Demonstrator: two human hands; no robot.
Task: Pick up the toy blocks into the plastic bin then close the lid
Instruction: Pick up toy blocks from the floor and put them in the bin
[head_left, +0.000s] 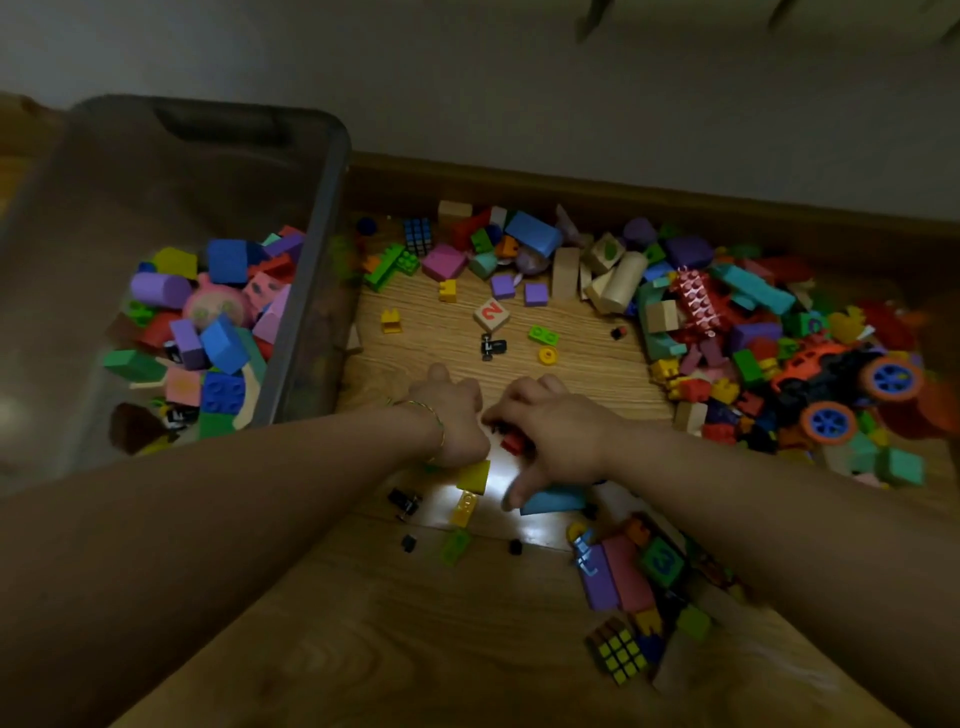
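Head view.

A: The plastic bin (322, 218) is noted at the far left of the floor (415, 623), close to the skirting board (623, 192). It is seen open at the top and partly filled with toy blocks (223, 322) of many colours.

B: Confirmed. Loose blocks are logged outside it. A far heap (535, 234) is spread along the floor's far edge by the skirting. A denser pile sits toward the right edge, where an orange toy car (831, 374) with blue wheels is lodged. A smaller cluster is seen at the near right, with a puzzle cube (618, 649) at its near end.

A: Hands?

B: Both are recorded low over the middle of the floor, side by side and almost touching. The left hand (457, 415), with a thin bracelet (431, 415) at the wrist, is seen with fingers curled under; whether anything is held cannot be told. The right hand (550, 431) is curled over a small red block (514, 441), the thumb stretched toward a blue block (553, 499). A true grip on the red piece cannot be told either.

A: Nearby items?

B: A yellow block (475, 475) is noted just beside the left wrist, on the near side. A wooden number cube (491, 313), marked with a red 2, is logged beyond the hands, apart from them.
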